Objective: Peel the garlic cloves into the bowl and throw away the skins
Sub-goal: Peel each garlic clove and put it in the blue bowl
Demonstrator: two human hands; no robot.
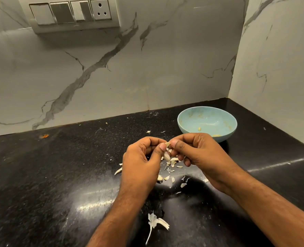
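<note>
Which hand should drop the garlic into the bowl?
Probably the right hand: the bowl sits just beyond it. The left hand is farther away, though it seems to pinch the clove, so it would have to pass it over.

Most of the garlic clove [167, 155] was hidden between the curled fingers of the left hand [144, 163] and the right hand [199, 154]; only a pale part showed. The near rim of the bowl [188, 120] lay behind the right hand, and the small yellowish bits inside were too small to identify. Both forearms ran off the bottom edge. The orange speck [44, 136] on the desk [49, 175] was blurred.
</note>
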